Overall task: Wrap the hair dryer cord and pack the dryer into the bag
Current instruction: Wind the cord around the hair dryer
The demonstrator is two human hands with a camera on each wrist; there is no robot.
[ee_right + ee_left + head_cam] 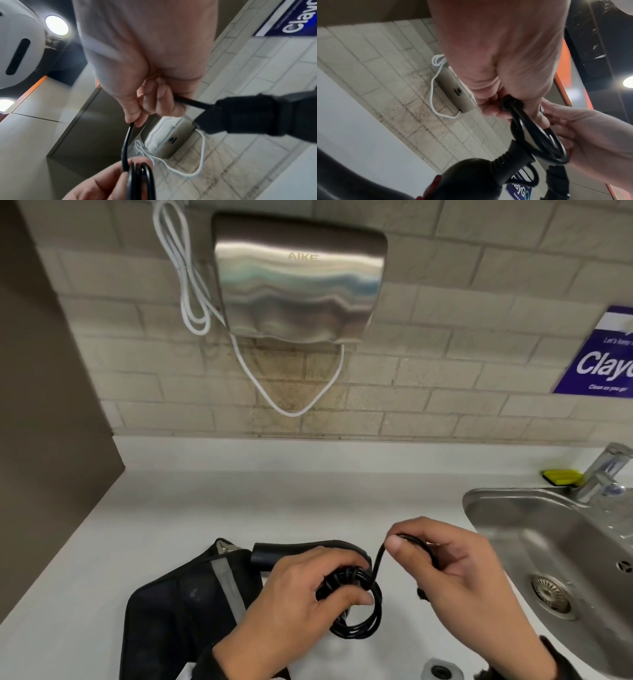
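A black hair dryer (301,553) lies on the white counter with its barrel over a black bag (185,607) that has a grey stripe. Its black cord (359,607) is gathered into a coil of several loops. My left hand (308,590) grips that coil (544,140) just past the dryer's ribbed strain relief (510,158). To the right, my right hand (445,559) pinches the loose end of the cord (187,101) between thumb and fingers and holds it taut up from the coil. The plug (248,115) hangs out below this hand.
A steel sink (513,505) with a tap (606,474) sits at the right, a yellow sponge (561,475) behind it. On the tiled wall hang a steel hand dryer (298,278) with a white cable and a blue sign (603,357). Bare counter (239,501) lies behind the bag.
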